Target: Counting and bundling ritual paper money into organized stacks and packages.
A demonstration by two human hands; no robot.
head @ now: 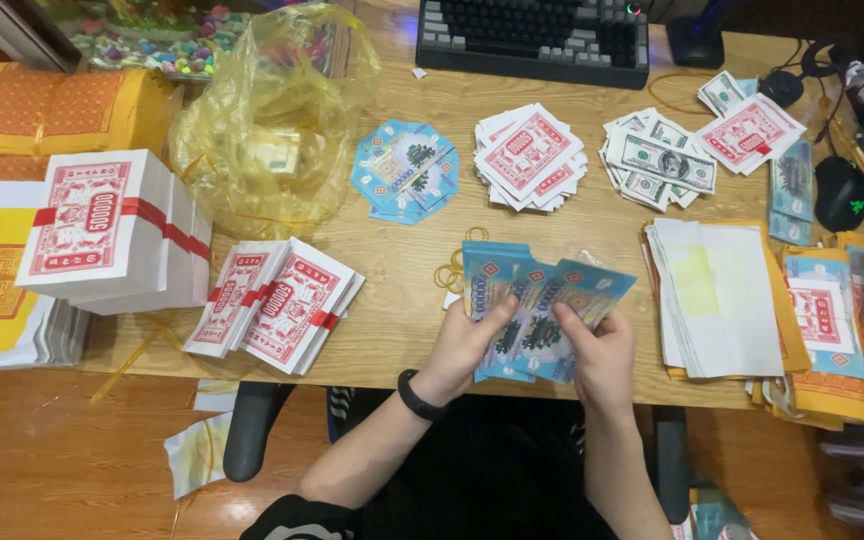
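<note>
Head view is showing both hands closing on a fanned sheaf of blue paper notes (542, 305) at the near edge of the light wooden desk (402, 270). The left hand (464, 345), wearing a black wristband (418, 395), is gripping the sheaf's left side with its thumb pressing on top, while the right hand (600, 352) is pinching the right side, thumb lying across the notes. The two hands are sitting close together, both clamped on the same sheaf.

A few yellow rubber bands (452, 272) are lying on the desk just beside the sheaf's upper left corner. Farther back, a fanned pile of blue notes (407, 170), a pile of red-and-white notes (530, 157) and a pile of grey-green banknote-style papers (657, 160) are resting in a row in front of a dark keyboard (534, 38). Left of the hands, red-banded bundles of red-and-white notes (277, 305) are leaning together, with a taller banded block (112, 230) beyond them and a crumpled yellow plastic bag (272, 120) behind. To the right, a stack of white and yellow sheets (722, 300) is lying flat, and a black computer mouse (840, 192) is sitting near the far right edge.
</note>
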